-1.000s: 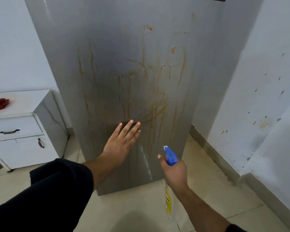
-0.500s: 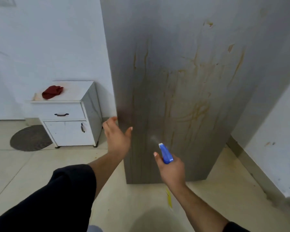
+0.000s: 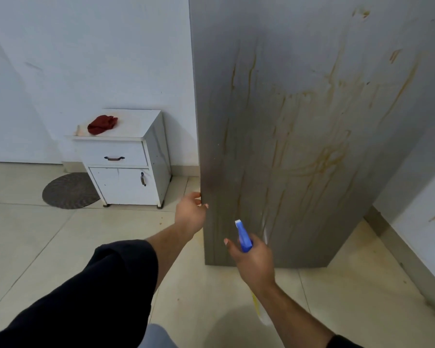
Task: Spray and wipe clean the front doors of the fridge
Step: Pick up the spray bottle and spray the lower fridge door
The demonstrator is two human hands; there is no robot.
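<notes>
Fridge door (image 3: pixel 299 146), streaked orange, stands upright on the floor (image 3: pixel 60 247) right of centre. Left hand (image 3: pixel 190 213) fingers curl round its left edge; right hand (image 3: pixel 255 259) fingers wrap the spray bottle (image 3: pixel 244 236).

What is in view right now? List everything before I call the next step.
fridge door: one, grey, upright, centre to right
stains: many, orange-brown streaks, running down the fridge door
spray bottle: one, blue head, held in the right hand, nozzle toward the fridge door
cloth: one, dark red, bunched on top of the cabinet
cabinet: one, white, left of the fridge door
mat: one, grey, round, lying left of the cabinet
left hand: one, at the fridge door's left edge, grip unclear
right hand: one, holds the spray bottle
</notes>
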